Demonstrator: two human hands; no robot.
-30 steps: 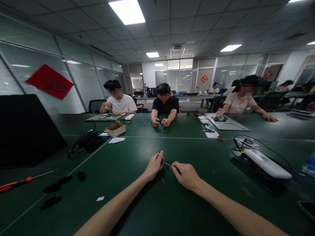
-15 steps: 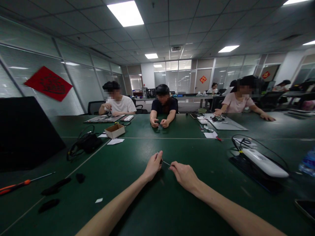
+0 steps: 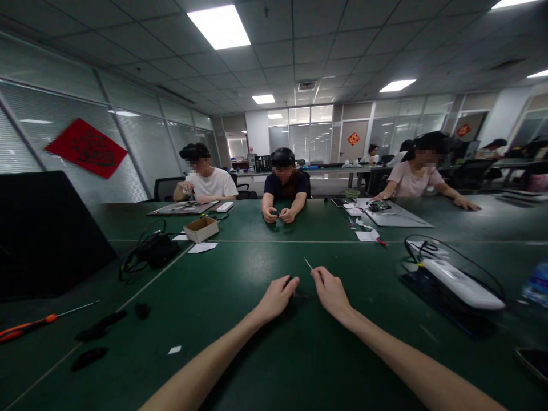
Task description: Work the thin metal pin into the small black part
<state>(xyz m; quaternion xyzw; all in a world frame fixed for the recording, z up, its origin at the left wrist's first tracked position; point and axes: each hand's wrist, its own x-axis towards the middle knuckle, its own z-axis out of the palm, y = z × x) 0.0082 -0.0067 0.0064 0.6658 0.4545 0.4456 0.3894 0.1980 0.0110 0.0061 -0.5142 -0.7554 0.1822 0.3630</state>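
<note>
Thin rod point(image 3: 308, 264) is now swung clear of left hand point(image 3: 276, 299), jutting forward-left from pinching right hand point(image 3: 333, 292); small dark object point(image 3: 288, 280), mostly hidden, sits inside left hand's curled grip.

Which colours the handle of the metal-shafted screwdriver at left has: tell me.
The screwdriver handle is orange and black, best seen in the head view.

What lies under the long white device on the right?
A flat black object shows under the white device, along its near edge; whatever lies directly beneath is covered and cannot be seen.
</note>
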